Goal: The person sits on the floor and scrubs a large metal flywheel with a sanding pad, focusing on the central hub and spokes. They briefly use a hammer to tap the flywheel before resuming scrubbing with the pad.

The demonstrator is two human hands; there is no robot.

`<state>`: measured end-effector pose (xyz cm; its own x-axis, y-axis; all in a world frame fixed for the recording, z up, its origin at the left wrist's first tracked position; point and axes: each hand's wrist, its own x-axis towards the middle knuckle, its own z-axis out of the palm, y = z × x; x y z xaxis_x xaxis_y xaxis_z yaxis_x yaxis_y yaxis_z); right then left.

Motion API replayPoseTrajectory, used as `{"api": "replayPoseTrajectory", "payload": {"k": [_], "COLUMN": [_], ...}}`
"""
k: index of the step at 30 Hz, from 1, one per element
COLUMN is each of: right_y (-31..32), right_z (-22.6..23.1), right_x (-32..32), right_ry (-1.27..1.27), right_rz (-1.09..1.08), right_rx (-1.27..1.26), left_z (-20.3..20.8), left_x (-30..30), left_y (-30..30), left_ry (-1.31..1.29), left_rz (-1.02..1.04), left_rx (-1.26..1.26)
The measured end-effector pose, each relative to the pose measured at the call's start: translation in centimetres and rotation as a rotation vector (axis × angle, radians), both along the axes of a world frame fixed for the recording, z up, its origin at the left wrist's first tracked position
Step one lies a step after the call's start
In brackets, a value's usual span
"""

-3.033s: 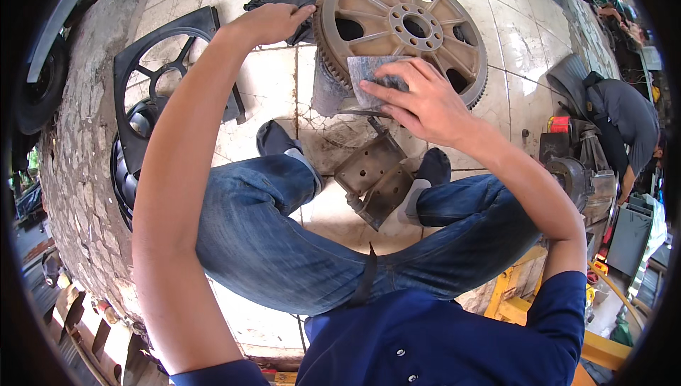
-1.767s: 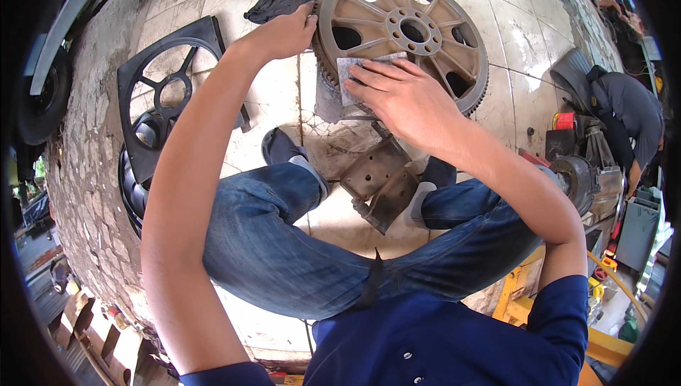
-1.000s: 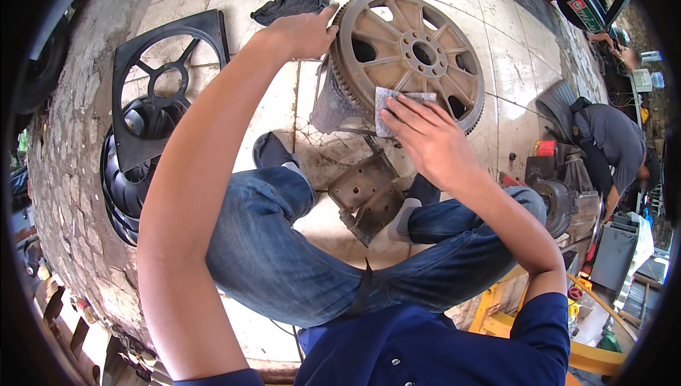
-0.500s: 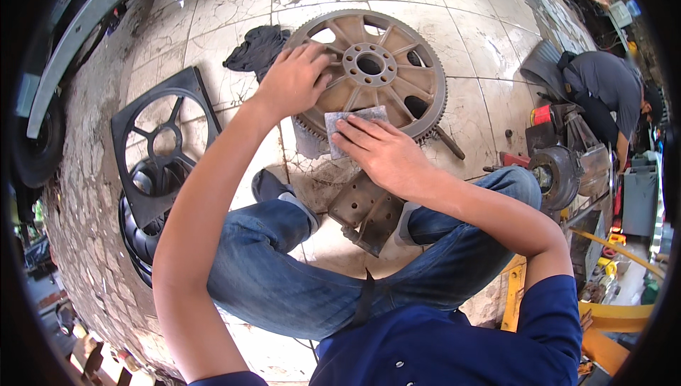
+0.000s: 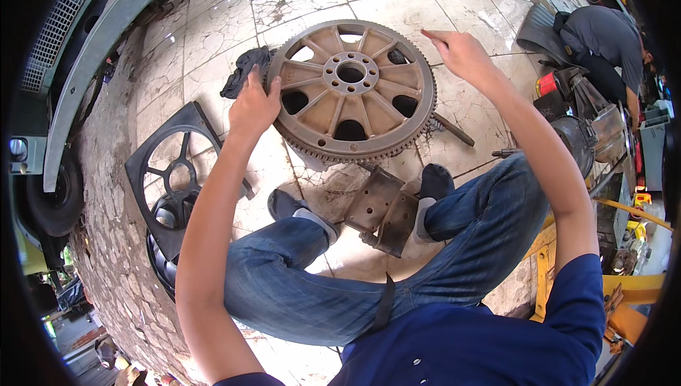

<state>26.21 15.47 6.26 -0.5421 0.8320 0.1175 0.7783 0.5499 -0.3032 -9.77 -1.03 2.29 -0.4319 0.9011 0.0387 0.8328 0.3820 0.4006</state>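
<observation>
A large toothed flywheel of brownish metal, spoked with a bolt-holed hub, lies face up before me. Beside its left rim is my left hand, thumb apart from the outstretched fingers; whether the thumb touches the teeth I cannot tell. My right hand hovers by the far right rim, index finger stretched out and other fingers partly hidden. No item shows in either hand. A black cloth lies behind my left hand. The grey abrasive sheet is out of sight.
A rusty metal bracket sits between my feet. A bar sticks out right of the flywheel. At left stands a black fan shroud. Mechanical parts lie at right, near another person bending down.
My right hand has left the flywheel's near edge, where it pressed the grey sheet, and moved to the far right. My left hand has slid off the spokes to the left rim.
</observation>
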Motion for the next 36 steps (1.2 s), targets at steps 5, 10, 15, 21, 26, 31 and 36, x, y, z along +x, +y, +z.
{"api": "replayPoseTrajectory", "payload": {"k": [5,10,15,21,26,31,36], "right_y": [1.1,1.3,1.9,1.7,1.4,0.6,0.3], "right_z": [-5.7,-5.3,-7.0,-6.5,-5.9,-5.1,-4.7], "right_x": [0.6,-0.2,0.0,-1.5,-1.3,-1.7,-1.4], "right_ry": [0.285,0.475,0.409,0.336,0.373,0.418,0.427], "right_rz": [-0.300,-0.281,-0.304,-0.334,-0.318,-0.300,-0.265], "right_rx": [-0.498,-0.791,-0.782,-0.794,-0.801,-0.778,-0.820], "left_z": [0.6,0.7,0.0,-1.6,0.3,-0.4,-1.7], "left_x": [-0.7,-0.5,-0.9,-1.4,0.5,0.0,-0.1], "left_y": [0.2,0.2,0.3,-0.1,-0.1,-0.7,-1.7], "left_ry": [-0.064,-0.376,-0.531,-0.540,-0.507,-0.559,-0.509], "left_rz": [0.108,0.174,0.177,0.227,0.226,0.207,0.219], "left_rx": [-0.304,-0.349,-0.315,-0.230,-0.202,-0.151,-0.120]}}
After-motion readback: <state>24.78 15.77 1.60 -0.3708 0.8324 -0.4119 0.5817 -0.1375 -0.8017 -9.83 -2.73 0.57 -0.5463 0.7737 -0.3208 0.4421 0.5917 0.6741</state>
